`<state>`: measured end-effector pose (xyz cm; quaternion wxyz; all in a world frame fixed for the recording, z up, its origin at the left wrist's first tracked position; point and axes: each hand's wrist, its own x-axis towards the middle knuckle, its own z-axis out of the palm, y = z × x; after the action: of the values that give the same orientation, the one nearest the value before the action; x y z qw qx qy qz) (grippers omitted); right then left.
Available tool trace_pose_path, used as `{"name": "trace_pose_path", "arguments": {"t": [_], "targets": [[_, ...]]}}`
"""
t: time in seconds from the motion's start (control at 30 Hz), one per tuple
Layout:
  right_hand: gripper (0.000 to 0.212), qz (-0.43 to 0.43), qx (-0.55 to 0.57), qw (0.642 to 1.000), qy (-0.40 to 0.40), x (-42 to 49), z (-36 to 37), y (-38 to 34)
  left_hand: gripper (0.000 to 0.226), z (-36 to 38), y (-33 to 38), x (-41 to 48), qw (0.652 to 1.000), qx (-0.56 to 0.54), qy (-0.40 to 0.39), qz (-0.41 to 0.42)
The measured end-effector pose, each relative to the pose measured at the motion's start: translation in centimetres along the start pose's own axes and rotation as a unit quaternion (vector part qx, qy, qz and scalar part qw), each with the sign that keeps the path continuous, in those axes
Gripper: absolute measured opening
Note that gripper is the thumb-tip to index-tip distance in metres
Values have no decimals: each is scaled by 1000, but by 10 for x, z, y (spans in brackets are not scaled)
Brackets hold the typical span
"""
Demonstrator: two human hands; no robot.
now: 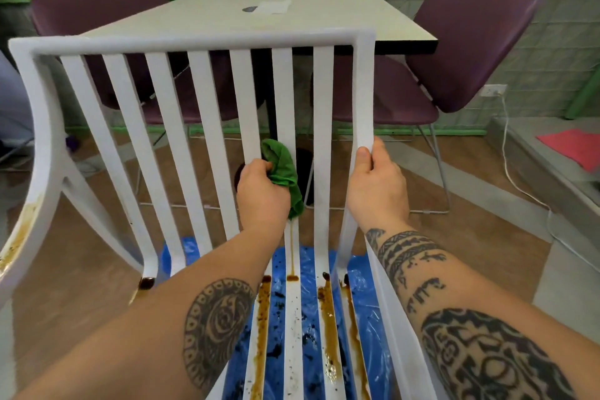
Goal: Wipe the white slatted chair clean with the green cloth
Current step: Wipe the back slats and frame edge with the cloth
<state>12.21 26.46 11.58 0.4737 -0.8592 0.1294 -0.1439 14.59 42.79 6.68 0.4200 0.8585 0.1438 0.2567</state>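
**Green cloth on a back slat of the stained white chair**

The white slatted chair (201, 42) fills the view, its back upright and facing the person. On the chair's left armrest there is a brown stain (19, 237). Behind the chair's back, on the left, stands a purple chair (97, 10).

The left hand (259, 191) is closed around the bunched green cloth (282, 169) and holds it against the chair's back slats, right of the middle and about halfway down. Below the cloth, a thin brown drip (291, 253) runs down one slat to the seat. The seat slats carry brown streaks (261, 328) and dark specks. Under the chair's seat lies a blue plastic sheet (370, 334).

Behind the chair's top rail stands a pale desk (324, 19).

The right hand (376, 185) grips the chair's right upright, with the thumb laid along its front face.

Right of the chair stands a second purple chair (470, 42), and farther right a white cable (506, 153) hangs down to the floor.
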Motion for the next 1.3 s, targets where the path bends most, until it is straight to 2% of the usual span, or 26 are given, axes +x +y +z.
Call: {"name": "trace_pose_path", "arguments": {"t": [0.17, 0.33, 0.67, 0.93, 1.03, 1.13, 1.2, 1.3], "targets": [[54, -6, 3, 1000, 5, 4, 3, 3, 11, 11, -20, -30, 999, 7, -28, -43], [54, -13, -2, 1000, 5, 5, 3, 6, 20, 23, -48, -51, 996, 5, -61, -70], [53, -27, -4, 1000, 8, 9, 5, 12, 23, 33, -89, -81, 971, 102, -180, -118], [52, -25, 1, 1000, 8, 10, 8, 15, 20, 29, -84, -84, 926, 234, -286, -82], [52, -27, 2, 1000, 11, 13, 8, 16, 7, 26, -74, -82, 897, 288, -328, -68], [52, -30, 0, 999, 12, 11, 8, 17, 9, 21, -63, -79, 863, 337, -376, -26], [53, -26, -4, 1000, 12, 11, 9, 16, 8, 14, -56, -80, 859, 341, -382, -9], [56, -17, 4, 1000, 7, 8, 7, 12, 8, -3, -47, -74, 886, 299, -351, -35]]}}
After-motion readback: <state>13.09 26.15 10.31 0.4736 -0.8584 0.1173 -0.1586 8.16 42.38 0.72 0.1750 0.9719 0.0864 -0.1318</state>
